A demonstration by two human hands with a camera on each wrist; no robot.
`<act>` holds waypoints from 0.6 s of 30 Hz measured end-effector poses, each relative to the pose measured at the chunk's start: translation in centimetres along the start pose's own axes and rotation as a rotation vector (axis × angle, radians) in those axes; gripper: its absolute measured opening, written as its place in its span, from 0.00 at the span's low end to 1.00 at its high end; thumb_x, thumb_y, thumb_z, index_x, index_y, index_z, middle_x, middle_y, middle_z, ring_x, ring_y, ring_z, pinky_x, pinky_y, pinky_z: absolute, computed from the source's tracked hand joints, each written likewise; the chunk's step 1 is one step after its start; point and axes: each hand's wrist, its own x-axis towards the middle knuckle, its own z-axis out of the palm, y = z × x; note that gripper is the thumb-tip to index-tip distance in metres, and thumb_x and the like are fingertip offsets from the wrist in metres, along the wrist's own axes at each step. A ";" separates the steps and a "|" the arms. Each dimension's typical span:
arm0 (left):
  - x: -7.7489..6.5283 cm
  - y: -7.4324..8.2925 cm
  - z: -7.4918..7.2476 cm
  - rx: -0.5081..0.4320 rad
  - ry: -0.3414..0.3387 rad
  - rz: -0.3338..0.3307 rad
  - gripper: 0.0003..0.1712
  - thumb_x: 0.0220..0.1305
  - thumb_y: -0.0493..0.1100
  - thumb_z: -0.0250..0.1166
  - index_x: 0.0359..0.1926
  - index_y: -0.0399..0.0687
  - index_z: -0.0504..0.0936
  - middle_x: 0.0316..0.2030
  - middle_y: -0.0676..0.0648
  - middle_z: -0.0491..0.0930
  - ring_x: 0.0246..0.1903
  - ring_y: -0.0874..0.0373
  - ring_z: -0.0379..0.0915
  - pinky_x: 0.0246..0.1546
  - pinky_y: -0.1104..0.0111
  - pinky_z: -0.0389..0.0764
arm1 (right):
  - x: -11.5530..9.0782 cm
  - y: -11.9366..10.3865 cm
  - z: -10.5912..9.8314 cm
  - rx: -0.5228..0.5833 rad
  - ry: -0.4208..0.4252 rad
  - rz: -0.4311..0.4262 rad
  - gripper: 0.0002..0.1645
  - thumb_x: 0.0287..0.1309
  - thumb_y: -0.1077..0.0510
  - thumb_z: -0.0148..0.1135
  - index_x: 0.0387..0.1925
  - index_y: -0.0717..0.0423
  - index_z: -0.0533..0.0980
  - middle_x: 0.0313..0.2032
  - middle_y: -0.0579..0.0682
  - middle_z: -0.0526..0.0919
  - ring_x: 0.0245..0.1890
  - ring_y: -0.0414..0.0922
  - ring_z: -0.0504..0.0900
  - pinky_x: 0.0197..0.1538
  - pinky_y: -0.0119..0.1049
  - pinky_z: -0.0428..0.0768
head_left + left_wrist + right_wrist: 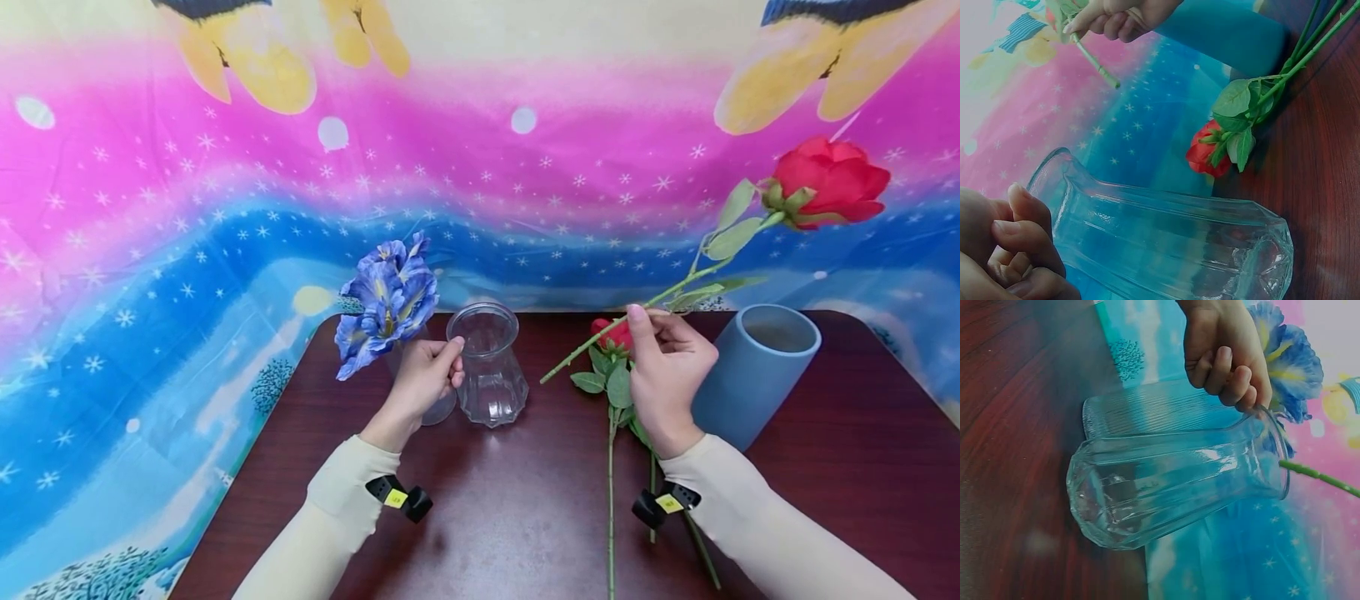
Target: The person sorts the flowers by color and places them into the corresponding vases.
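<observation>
My right hand (671, 367) pinches the green stem of a red artificial rose (832, 183) between thumb and fingers. The bloom tilts up to the right; the cut end (1297, 467) points down left, overlapping the mouth of a clear glass vase (491, 375) in the right wrist view. That vase stands upright, with a flared rim and faceted sides. My left hand (427, 375) is curled at its left rim, thumb and forefinger gripping the edge. Behind this hand a blue iris-like flower (386, 300) rises from a ribbed glass vase (1147, 409), partly hidden.
A blue-grey cylindrical vase (765, 367) stands to the right, behind my right hand. Below that hand, more red roses (1207, 150) lie on the dark wooden table (510, 517), stems toward me. A colourful patterned cloth (450, 167) hangs behind the table.
</observation>
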 end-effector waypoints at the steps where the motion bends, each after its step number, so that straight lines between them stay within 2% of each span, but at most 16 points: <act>1: 0.0 0.0 0.0 0.000 0.000 0.002 0.27 0.77 0.46 0.56 0.17 0.43 0.73 0.11 0.52 0.71 0.11 0.65 0.57 0.12 0.75 0.58 | 0.0 -0.1 0.2 0.008 0.000 -0.006 0.05 0.59 0.68 0.68 0.31 0.69 0.85 0.15 0.40 0.78 0.15 0.35 0.68 0.24 0.27 0.64; 12: 0.0 0.2 0.1 -0.006 -0.005 0.000 0.27 0.77 0.46 0.55 0.17 0.43 0.73 0.11 0.52 0.70 0.11 0.64 0.59 0.12 0.75 0.59 | 0.5 -0.8 1.7 0.019 -0.011 -0.052 0.07 0.58 0.66 0.70 0.27 0.67 0.83 0.15 0.39 0.77 0.15 0.35 0.67 0.24 0.28 0.62; 18: -0.1 0.1 0.1 -0.003 -0.002 0.004 0.27 0.77 0.46 0.55 0.17 0.43 0.73 0.11 0.52 0.70 0.11 0.65 0.59 0.13 0.76 0.59 | 0.8 -0.9 2.1 0.018 -0.023 -0.060 0.07 0.58 0.66 0.70 0.27 0.66 0.83 0.17 0.39 0.79 0.17 0.35 0.69 0.26 0.28 0.64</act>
